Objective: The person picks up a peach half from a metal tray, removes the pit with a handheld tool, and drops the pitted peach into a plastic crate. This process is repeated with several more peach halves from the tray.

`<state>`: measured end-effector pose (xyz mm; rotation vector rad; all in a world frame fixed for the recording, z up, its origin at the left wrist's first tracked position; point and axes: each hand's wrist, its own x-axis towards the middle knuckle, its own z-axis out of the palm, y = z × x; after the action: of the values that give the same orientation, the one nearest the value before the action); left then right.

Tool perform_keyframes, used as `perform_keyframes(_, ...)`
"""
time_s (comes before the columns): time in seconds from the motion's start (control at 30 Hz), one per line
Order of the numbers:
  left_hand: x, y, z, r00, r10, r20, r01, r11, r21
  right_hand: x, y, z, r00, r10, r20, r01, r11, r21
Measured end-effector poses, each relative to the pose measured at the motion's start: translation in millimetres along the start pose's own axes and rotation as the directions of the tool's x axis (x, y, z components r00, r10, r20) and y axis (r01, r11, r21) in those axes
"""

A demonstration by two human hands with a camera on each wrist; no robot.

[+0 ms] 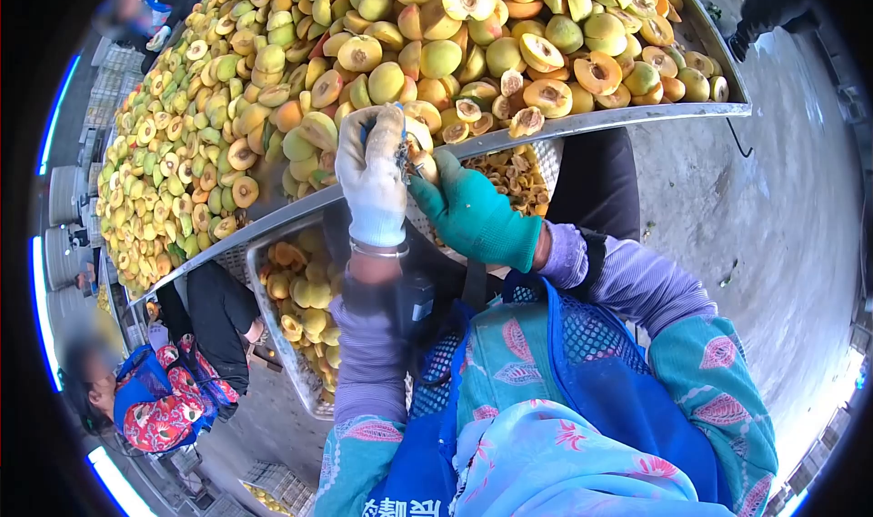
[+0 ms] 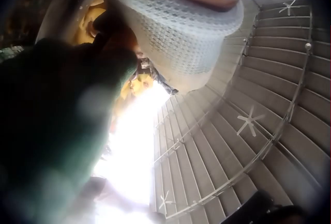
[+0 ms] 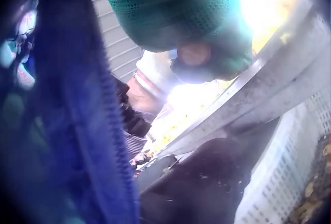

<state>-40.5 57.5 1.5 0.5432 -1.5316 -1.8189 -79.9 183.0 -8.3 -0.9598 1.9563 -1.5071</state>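
Note:
In the head view, my left hand (image 1: 373, 171), in a white knit glove, holds a cut peach half (image 1: 418, 135) at the trough's front edge. The green-gloved right hand (image 1: 482, 215) meets it from the right, thumb against the fruit. Its fingers curl round a small tool whose metal tip (image 1: 420, 164) shows beside the flesh; I cannot tell the tool's exact kind. A round brown end (image 3: 194, 53) shows at the green glove in the right wrist view. The left wrist view has the white glove (image 2: 181, 48) close to the dark green one (image 2: 57, 110).
A metal trough (image 1: 627, 117) heaped with halved peaches (image 1: 227, 90) spans the front. Below it stand a crate of peach halves (image 1: 305, 299) and a white basket (image 1: 548, 158) of brown pits and scraps. Another person (image 1: 164, 381) sits at left; one more is at upper left.

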Motion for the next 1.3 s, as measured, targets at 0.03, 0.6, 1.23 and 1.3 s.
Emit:
perform_keyframes(0.03,-1,0,4,0.999,0.029,-0.021,-0.029,1.000,0.001,0,1,3,1.000,0.008,-0.009,-0.008,1.000,0.015)
perform_keyframes(0.6,10,-8,1,0.956,-0.270,0.116,0.280,0.956,-0.089,-7,-15,-25,0.799,0.173,0.576,-0.582,0.463,0.669)
perform_keyframes(1.23,18,-15,9,0.854,-0.395,0.340,0.479,0.851,-0.213,-11,-14,-26,0.735,0.043,0.677,-0.678,0.031,0.734)
perform_keyframes(1.3,15,-21,14,0.847,-0.428,0.314,0.518,0.797,-0.310,-9,-5,-24,0.693,-0.122,0.711,-0.712,-0.269,0.648)
